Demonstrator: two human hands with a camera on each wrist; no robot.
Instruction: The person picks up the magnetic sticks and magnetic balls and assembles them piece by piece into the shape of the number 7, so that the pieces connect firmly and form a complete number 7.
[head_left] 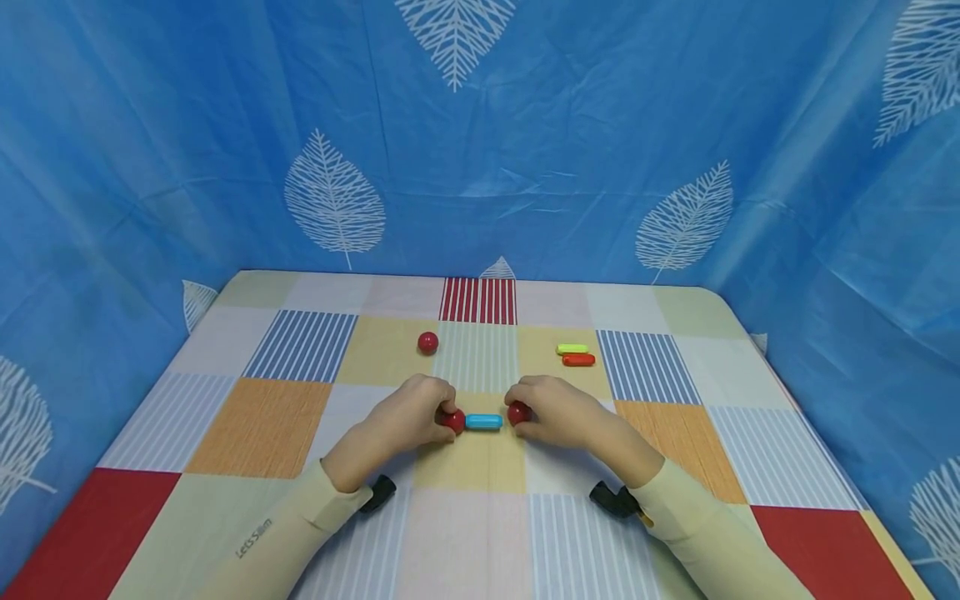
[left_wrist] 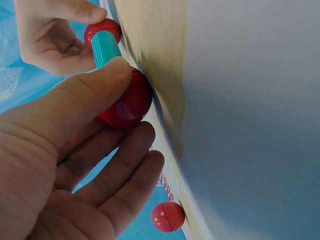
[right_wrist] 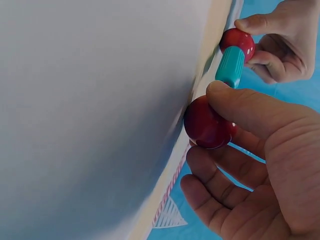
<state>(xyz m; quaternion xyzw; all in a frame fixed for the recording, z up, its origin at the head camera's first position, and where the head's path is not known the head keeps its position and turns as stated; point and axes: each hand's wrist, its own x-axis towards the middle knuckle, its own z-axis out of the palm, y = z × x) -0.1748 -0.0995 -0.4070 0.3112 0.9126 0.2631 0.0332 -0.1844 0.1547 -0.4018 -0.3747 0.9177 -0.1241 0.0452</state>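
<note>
A light-blue ribbed stick (head_left: 483, 422) lies on the table between two glossy red balls. My left hand (head_left: 408, 412) pinches the left red ball (left_wrist: 127, 105) between thumb and fingers, and that ball meets the stick's left end. On the other side, my right hand (head_left: 558, 410) pinches the right red ball (right_wrist: 207, 122). A narrow gap shows in the head view between this ball and the stick's right end. Both balls are low, at the tabletop. Fingers hide part of each one.
Farther back on the patchwork tablecloth (head_left: 480, 533) sits a third red ball (head_left: 427, 342), left of centre. A yellow-green stick (head_left: 572, 349) and a red stick (head_left: 578, 360) lie side by side at the back right. Blue leaf-print curtains (head_left: 525, 125) enclose the table's back and sides.
</note>
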